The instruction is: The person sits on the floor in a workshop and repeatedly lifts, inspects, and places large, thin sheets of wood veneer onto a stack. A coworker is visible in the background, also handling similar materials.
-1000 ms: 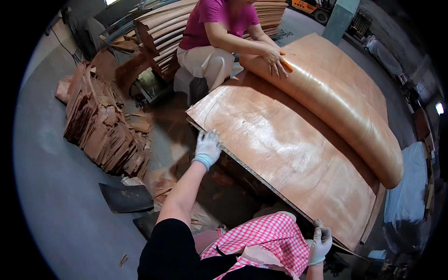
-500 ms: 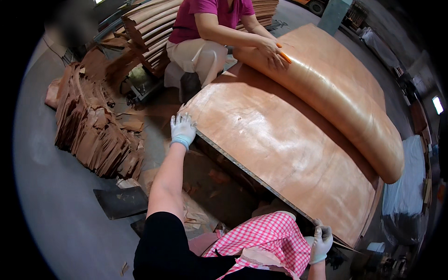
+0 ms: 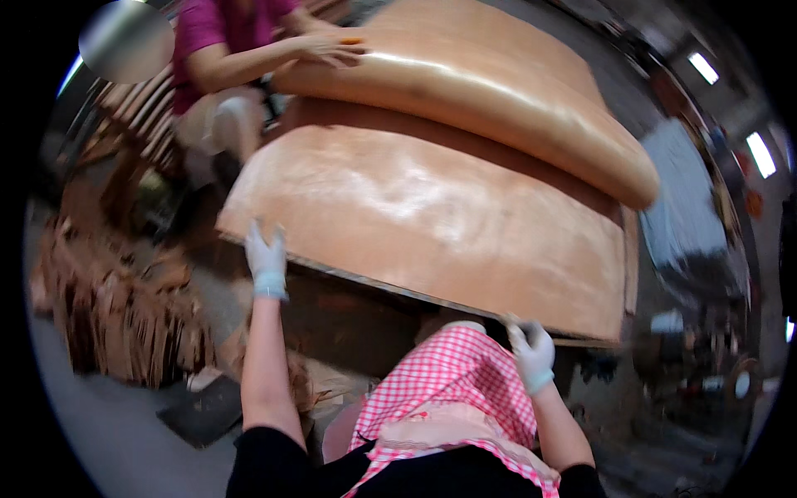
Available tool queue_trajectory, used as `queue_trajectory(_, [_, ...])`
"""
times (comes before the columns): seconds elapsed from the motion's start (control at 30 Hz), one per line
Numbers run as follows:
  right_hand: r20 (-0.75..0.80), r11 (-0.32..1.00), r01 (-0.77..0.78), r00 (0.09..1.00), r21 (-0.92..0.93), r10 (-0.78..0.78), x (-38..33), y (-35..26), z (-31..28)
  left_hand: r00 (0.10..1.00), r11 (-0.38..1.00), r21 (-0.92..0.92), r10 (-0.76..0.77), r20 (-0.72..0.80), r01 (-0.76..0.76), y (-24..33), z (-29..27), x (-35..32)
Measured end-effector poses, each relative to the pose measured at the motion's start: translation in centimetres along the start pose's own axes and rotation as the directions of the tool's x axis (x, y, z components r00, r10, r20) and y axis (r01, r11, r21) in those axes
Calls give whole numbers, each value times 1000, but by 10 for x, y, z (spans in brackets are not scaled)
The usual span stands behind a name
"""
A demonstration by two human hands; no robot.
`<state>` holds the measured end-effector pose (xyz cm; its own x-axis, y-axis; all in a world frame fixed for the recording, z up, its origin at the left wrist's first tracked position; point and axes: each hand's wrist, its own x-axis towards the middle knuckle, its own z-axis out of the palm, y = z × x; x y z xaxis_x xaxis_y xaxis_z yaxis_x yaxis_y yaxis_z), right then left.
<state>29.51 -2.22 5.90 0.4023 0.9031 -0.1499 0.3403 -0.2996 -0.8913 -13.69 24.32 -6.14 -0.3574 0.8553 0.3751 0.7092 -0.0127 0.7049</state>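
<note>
Veneer sheet [image 3: 432,216], broad and reddish-brown, lies flat on the stack, its near edge blurred. Left hand [image 3: 266,259], gloved, touches that edge near the corner, fingers together; whether they clamp it I cannot tell. Right hand [image 3: 531,353], gloved, pinches the edge further along. Across, another person's hand [image 3: 332,48] rests on a curled sheet [image 3: 490,100]. Scrap pile [image 3: 116,315] is smeared.

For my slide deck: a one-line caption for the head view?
Gloved left hand and right hand grip the veneer sheet's near edge.
</note>
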Motion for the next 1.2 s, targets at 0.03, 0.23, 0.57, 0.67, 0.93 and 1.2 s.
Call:
queue_trajectory(0.03, [16,998,-34,999,-51,34,5,-6,1,955,959,-280,40,294,46,41,10,-43])
queue_trajectory(0.23, [281,975,207,943,-83,-177,20,-36,44,661,806,-579,367,655,125,221,-11,-213])
queue_trajectory(0.57, [311,983,159,933,87,-179,25,-25,41,686,261,-661,-5,728,704,242,26,-252])
queue_trajectory(0.67, [145,972,233,961,25,-234,29,-13,33,588,333,-555,3,809,762,241,32,-252])
queue_trajectory(0.93, [49,977,176,984,-122,-171,74,16,-47,410,7,-424,-266,872,906,238,38,-251])
queue_trajectory(1.2, [382,816,145,919,-559,98,72,7,-90,520,110,-520,-368,771,847,238,47,-256])
